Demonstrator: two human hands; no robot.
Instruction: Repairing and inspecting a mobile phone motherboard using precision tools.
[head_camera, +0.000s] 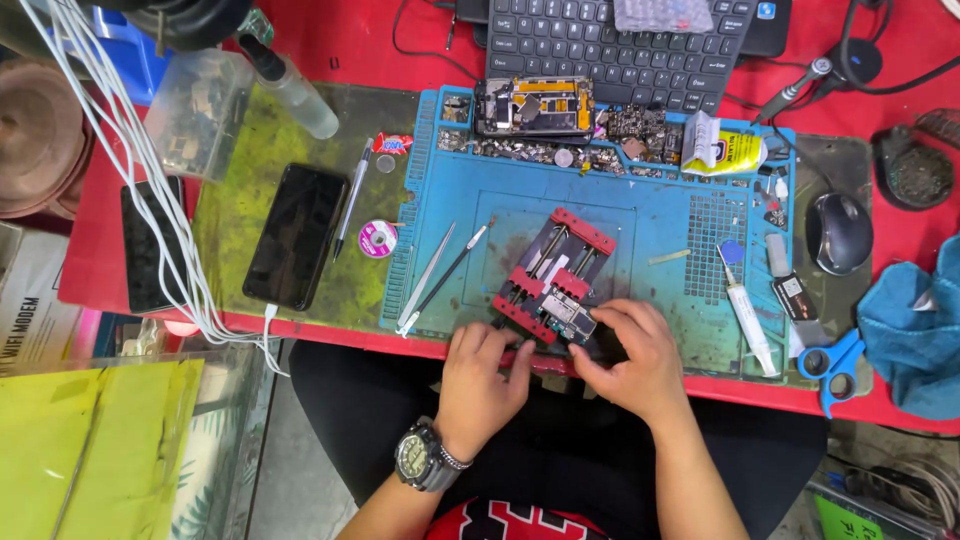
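On blue repair mat (660, 225), near edge, head view: red-and-black board holder (553, 275), set at a tilt, clamping small circuit board (568, 318) at its near end.
Left hand (483, 378): fingers curled narrow, fingertips touching near-left corner of holder; grey wristwatch (420, 458) on wrist. Whether anything is pinched between the fingers, cannot tell.
Right hand (632, 360): fingers bent and close together, resting on near-right end of holder just beside circuit board; anything held beneath, hidden.
Left of holder, on mat: two slim tweezers (440, 275), lying side by side, pointing far-right.
Far edge of mat: opened phone chassis (535, 105), loose small parts, white-and-yellow glue tube (722, 150).
Right part of mat: white syringe (745, 310), narrow grey tool beside it.
Left of mat, on green pad (240, 180): black phone (296, 235) face up, pen, small solder spool (378, 239), clear bottle.
Far side, on red table (340, 40): black keyboard (620, 40).
Right side: grey mouse (840, 232), blue-handled scissors (830, 362), blue cloth (915, 330).
Left edge: bundle of white cables (150, 190), second dark phone beneath.
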